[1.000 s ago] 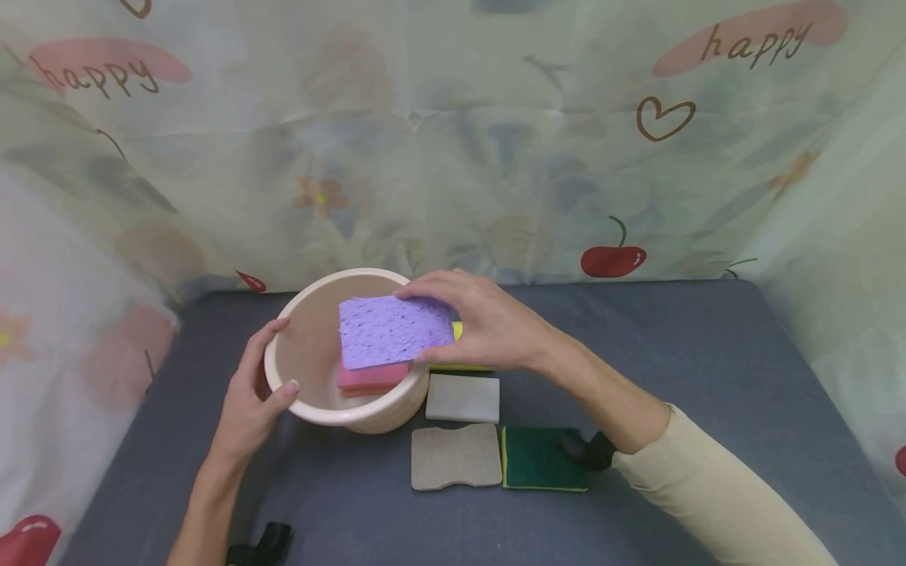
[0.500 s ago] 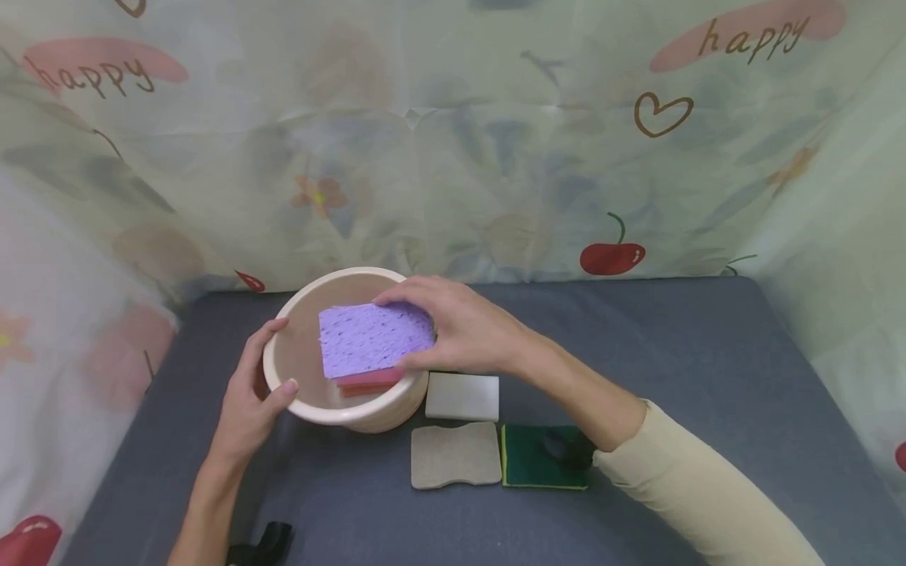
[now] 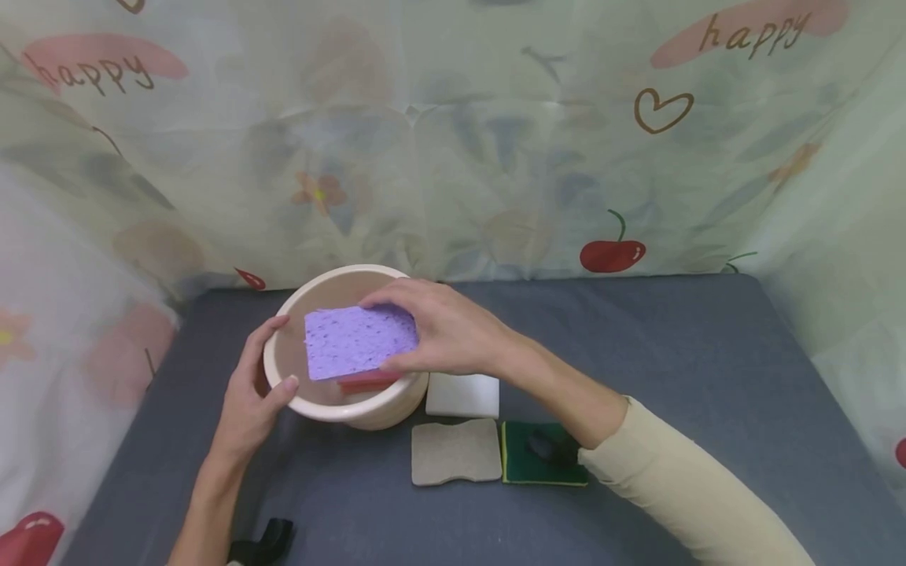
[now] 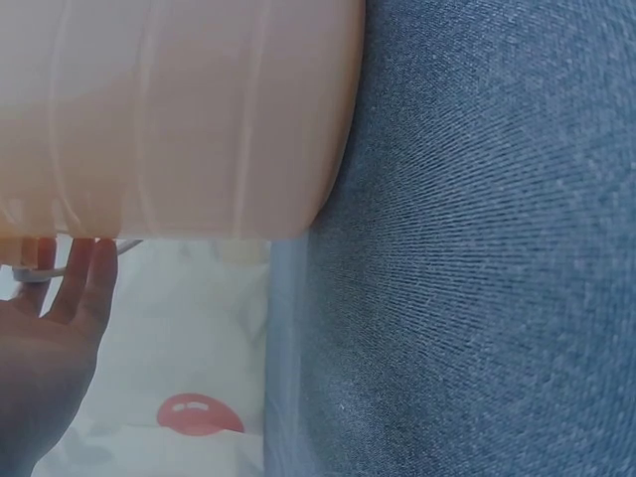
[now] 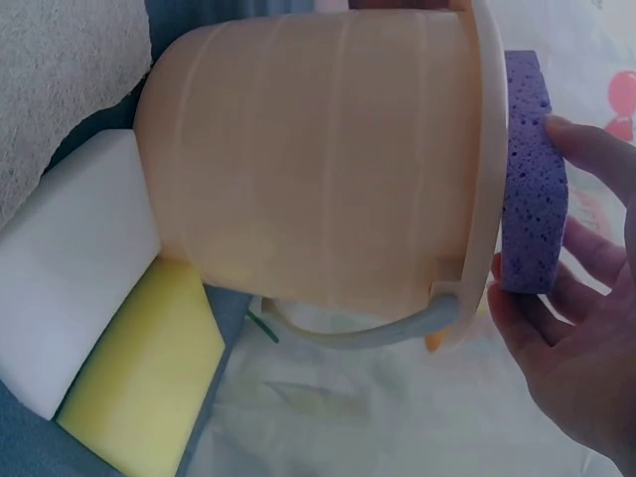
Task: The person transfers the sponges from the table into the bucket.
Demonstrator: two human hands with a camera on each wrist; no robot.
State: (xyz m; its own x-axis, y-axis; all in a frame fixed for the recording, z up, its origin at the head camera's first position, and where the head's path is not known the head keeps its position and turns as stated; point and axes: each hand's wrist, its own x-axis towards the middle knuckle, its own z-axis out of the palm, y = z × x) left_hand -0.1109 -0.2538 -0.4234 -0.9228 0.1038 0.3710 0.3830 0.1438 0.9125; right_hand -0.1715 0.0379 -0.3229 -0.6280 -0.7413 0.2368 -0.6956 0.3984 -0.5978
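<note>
A purple sponge [image 3: 357,339] with a pitted face is pinched between the thumb and fingers of my right hand [image 3: 446,330], over the mouth of a cream bucket [image 3: 382,410]. In the right wrist view the sponge [image 5: 532,174] stands just above the bucket's rim. My left hand [image 3: 251,393] grips the rim on the left side, thumb on the near edge and fingers round the outside. Inside the bucket lies a pink-red sponge [image 3: 368,382], partly hidden under the purple one. The left wrist view shows the bucket's wall [image 4: 189,119] close up, with fingers against it.
Right of the bucket, a white sponge block [image 3: 463,395], a grey-beige pad with curved sides [image 3: 456,452] and a green scouring sponge [image 3: 524,464] lie on the dark table [image 3: 672,354]. A yellow sponge [image 5: 149,373] shows beside the white one. The bucket's handle [image 5: 373,333] hangs behind.
My right hand has moved left and slightly down with the purple sponge, from the bucket's right side to over its middle. My left hand keeps its grip on the rim.
</note>
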